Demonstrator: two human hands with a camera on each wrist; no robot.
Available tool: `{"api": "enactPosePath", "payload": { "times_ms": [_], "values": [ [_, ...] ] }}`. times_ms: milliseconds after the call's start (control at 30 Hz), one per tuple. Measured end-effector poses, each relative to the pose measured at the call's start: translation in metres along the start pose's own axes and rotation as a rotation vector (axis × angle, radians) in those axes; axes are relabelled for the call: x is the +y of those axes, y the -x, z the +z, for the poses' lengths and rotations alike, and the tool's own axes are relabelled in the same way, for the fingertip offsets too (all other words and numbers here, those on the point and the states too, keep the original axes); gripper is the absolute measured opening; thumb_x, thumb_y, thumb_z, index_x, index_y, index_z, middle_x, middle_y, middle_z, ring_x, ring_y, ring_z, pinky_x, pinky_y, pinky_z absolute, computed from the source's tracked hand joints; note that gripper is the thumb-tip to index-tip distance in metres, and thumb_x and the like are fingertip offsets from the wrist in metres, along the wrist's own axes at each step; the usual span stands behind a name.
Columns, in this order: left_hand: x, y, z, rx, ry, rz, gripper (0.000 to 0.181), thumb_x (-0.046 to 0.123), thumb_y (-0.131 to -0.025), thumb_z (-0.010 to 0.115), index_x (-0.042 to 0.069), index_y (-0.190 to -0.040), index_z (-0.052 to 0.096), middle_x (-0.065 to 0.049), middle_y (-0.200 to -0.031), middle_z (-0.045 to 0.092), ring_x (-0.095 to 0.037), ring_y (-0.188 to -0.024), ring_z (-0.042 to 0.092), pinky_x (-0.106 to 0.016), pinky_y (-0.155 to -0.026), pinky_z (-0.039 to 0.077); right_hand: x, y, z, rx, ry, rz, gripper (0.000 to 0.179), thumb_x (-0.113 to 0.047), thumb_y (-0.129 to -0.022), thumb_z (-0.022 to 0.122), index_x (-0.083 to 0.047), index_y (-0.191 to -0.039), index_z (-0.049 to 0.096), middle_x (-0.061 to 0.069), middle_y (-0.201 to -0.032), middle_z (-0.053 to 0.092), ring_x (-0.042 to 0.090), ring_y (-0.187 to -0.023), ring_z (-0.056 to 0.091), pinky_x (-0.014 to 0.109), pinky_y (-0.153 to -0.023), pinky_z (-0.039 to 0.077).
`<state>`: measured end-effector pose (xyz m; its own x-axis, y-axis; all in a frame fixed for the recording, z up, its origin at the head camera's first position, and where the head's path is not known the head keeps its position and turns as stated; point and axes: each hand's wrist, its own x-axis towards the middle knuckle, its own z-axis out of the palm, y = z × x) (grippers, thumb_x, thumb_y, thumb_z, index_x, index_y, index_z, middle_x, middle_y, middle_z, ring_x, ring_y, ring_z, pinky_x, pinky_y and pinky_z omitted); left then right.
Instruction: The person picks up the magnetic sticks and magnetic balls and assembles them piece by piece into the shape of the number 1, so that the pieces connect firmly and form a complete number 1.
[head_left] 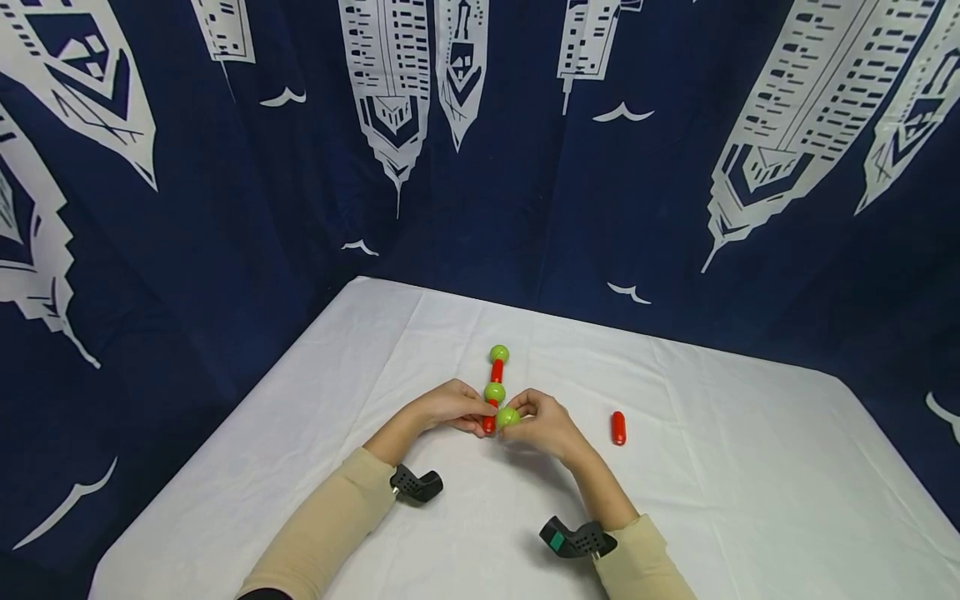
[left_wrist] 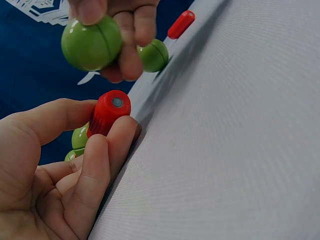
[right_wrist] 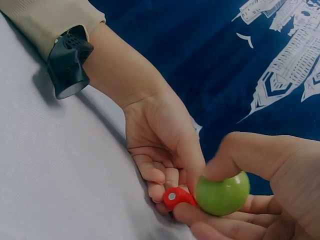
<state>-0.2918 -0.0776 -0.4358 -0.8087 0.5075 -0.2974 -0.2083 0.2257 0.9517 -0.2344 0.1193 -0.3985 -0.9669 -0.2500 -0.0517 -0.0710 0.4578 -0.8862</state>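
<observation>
My left hand [head_left: 455,406] pinches a red rod [left_wrist: 102,114] between thumb and fingers; a grey disc, like a magnet, sits in its near end. This rod continues a line on the table: a green ball [head_left: 494,392], another red rod [head_left: 497,372], and a green ball [head_left: 498,354] at the far end. My right hand [head_left: 546,425] holds a green ball [right_wrist: 223,194] between thumb and fingers, close beside the near end of the pinched rod. In the left wrist view, another green ball [left_wrist: 155,56] shows behind the right hand's fingers; the head view hides it.
A loose red rod [head_left: 618,427] lies on the white-covered table [head_left: 750,467], right of the right hand. A dark blue curtain [head_left: 525,208] with white building prints hangs behind the table. Black wrist cameras [head_left: 577,539] sit on both forearms.
</observation>
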Motion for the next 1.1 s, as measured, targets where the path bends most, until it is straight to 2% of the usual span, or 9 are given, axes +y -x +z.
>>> {"api": "enactPosePath", "payload": {
  "times_ms": [267,433,567,767,1100],
  "values": [
    [0.000,0.000,0.001,0.014,0.001,-0.001,0.016,0.011,-0.090,0.068,-0.004,-0.086,0.070,-0.007,-0.066,0.068,-0.009,-0.058,0.065,-0.012,-0.054,0.050,0.005,0.001,0.002,-0.159,0.037,-0.044,0.030,-0.012,-0.074,0.078,0.001,-0.090,0.057,0.001,-0.067,0.059,0.011,-0.059,0.054,0.025,-0.057,0.046],
    [0.002,0.001,0.001,0.028,0.004,-0.010,0.016,0.011,-0.090,0.068,-0.004,-0.085,0.070,-0.006,-0.064,0.067,-0.009,-0.057,0.065,-0.012,-0.053,0.050,0.011,-0.002,0.006,-0.213,0.065,-0.069,0.028,-0.014,-0.074,0.078,-0.001,-0.088,0.058,0.001,-0.069,0.058,0.012,-0.060,0.051,0.023,-0.055,0.044],
    [0.002,0.000,0.001,0.026,0.005,-0.007,0.015,0.011,-0.091,0.067,-0.003,-0.085,0.070,-0.005,-0.064,0.067,-0.009,-0.057,0.064,-0.012,-0.053,0.049,0.015,-0.003,0.010,-0.200,0.094,-0.093,0.028,-0.015,-0.074,0.080,-0.001,-0.086,0.058,0.001,-0.071,0.056,0.012,-0.063,0.050,0.023,-0.056,0.042],
    [0.001,0.001,0.002,0.014,0.007,0.006,0.015,0.010,-0.091,0.066,-0.004,-0.086,0.070,-0.004,-0.064,0.067,-0.007,-0.057,0.064,-0.011,-0.052,0.049,0.018,-0.001,0.017,-0.132,0.153,-0.105,0.031,-0.020,-0.073,0.082,-0.004,-0.083,0.057,0.000,-0.068,0.053,0.011,-0.064,0.048,0.023,-0.057,0.039],
    [0.001,0.000,0.002,0.040,0.008,0.001,0.014,0.010,-0.089,0.069,-0.003,-0.084,0.069,-0.002,-0.062,0.064,-0.006,-0.055,0.061,-0.012,-0.052,0.049,0.020,-0.002,0.024,-0.057,0.158,-0.088,0.035,-0.025,-0.071,0.085,-0.006,-0.079,0.057,0.000,-0.066,0.053,0.011,-0.060,0.048,0.022,-0.053,0.039]
  ]
}}
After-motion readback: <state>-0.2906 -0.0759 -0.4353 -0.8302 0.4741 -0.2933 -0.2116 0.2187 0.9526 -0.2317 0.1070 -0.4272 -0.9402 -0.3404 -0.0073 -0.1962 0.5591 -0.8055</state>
